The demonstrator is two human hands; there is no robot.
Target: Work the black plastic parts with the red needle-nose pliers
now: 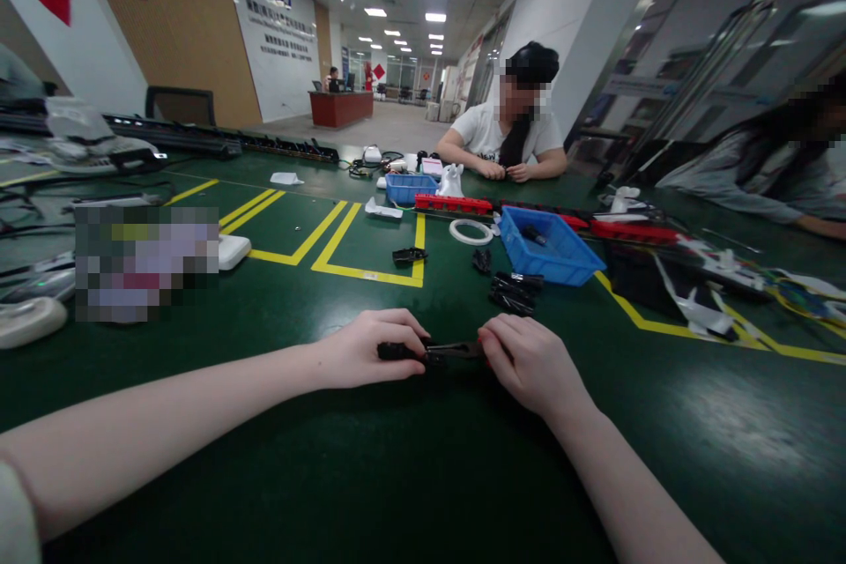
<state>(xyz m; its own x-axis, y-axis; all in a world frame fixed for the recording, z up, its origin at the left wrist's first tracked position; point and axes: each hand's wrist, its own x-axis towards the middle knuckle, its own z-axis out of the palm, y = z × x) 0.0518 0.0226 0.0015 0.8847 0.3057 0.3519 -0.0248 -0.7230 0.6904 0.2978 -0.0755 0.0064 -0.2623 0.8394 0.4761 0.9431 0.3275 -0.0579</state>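
My left hand [374, 348] is closed around a small black part [395, 352], low over the green table. My right hand [529, 361] grips a pair of pliers [459, 351], its handles mostly hidden under the fingers, with a bit of red showing. The jaws point left and meet the right end of the black part; whether they clamp it I cannot tell. Beyond my hands lie several dark, shiny black pieces [515, 293], a smaller black piece [482, 260] and another black part [410, 256] by the yellow tape.
A blue bin [552, 248] with a dark item inside stands ahead to the right, beside a white tape roll [471, 232]. A smaller blue bin [411, 187] and red strips [453, 204] lie farther back. Across the table sits a person [512, 119]; another is at far right.
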